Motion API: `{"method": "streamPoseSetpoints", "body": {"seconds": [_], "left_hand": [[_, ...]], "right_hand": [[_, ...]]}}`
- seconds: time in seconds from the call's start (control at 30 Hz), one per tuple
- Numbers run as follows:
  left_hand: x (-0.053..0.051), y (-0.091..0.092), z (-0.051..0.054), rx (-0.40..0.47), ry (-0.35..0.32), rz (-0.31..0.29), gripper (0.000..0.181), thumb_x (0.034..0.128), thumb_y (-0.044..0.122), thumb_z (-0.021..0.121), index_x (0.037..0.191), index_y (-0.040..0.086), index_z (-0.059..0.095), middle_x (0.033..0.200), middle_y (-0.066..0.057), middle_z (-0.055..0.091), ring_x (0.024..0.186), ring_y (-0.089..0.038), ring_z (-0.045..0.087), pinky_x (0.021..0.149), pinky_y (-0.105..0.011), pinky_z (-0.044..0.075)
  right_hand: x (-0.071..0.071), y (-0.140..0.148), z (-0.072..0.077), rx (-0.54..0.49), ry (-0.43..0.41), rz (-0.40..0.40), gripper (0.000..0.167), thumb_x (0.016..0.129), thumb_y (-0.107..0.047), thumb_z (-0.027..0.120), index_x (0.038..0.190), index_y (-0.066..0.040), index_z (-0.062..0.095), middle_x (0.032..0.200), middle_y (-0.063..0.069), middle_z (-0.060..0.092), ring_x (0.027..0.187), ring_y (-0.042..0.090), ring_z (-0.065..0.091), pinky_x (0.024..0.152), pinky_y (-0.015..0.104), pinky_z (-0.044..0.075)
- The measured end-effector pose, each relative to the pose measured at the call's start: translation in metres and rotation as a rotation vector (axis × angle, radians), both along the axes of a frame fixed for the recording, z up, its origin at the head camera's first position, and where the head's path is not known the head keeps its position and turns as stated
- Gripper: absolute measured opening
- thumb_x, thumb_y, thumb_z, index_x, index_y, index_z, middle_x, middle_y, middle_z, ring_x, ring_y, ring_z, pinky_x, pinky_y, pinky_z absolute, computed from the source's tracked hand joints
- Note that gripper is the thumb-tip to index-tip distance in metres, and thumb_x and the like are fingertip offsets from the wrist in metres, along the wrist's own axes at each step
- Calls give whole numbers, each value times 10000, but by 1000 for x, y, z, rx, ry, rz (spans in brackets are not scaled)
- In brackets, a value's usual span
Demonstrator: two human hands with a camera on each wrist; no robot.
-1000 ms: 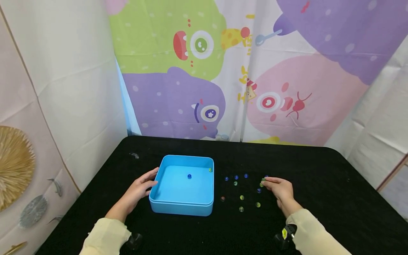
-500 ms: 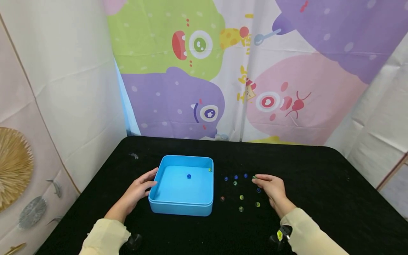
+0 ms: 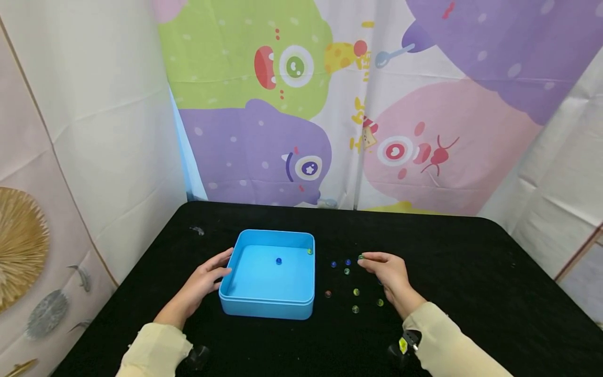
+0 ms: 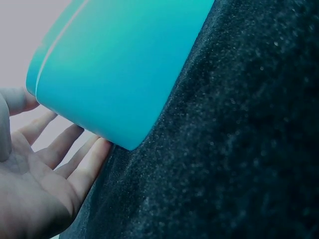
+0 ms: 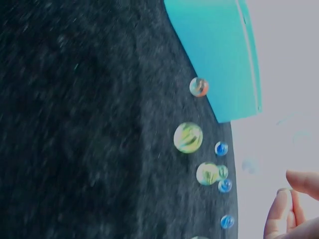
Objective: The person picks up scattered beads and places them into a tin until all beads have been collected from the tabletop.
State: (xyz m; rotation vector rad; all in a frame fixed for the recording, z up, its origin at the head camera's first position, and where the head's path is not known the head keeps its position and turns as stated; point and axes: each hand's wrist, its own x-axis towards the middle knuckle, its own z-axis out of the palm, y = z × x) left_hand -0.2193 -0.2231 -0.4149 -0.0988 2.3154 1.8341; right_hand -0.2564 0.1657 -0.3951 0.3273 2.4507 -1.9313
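Note:
A square blue plastic box [image 3: 264, 310] holds a blue marble [image 3: 279, 261] and a yellow-green marble [image 3: 310, 252]. My left hand [image 3: 202, 283] rests on the box's left side; in the left wrist view its fingers [image 4: 92, 162] reach out to the wall. To the right of the box, my right hand [image 3: 388, 275] pinches a small green marble [image 3: 360, 257] between thumb and fingertips. In the right wrist view the fingertips meet, but the marble is hidden. Loose marbles lie between box and hand: blue ones [image 3: 333, 264], a reddish one [image 3: 327, 294] and yellow-green ones [image 3: 356, 292].
Black cloth covers the table [image 3: 282, 351]. A small grey mark [image 3: 198, 230] shows near its far left. Behind hangs a curtain [image 3: 301, 131] with cartoon figures, and pale cloth stands at both sides.
My right hand has carried the green marble leftward toward the box, and now covers a blue marble that showed before. The left hand and the box have stayed put.

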Motion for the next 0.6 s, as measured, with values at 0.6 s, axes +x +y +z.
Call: {"method": "streamPoseSetpoints", "body": {"seconds": [0.6], "left_hand": [[0,1,-1,7,0,1,551,969,205,427,1479,125,235,1502,-202,175,1316,-431,262,1005,-541,339]], "right_hand": [[-3,-39,11,-24,30,63,225,808,-101,707,1009,-1,683,1005,94,663,926,275,612,898,452,464]]}}
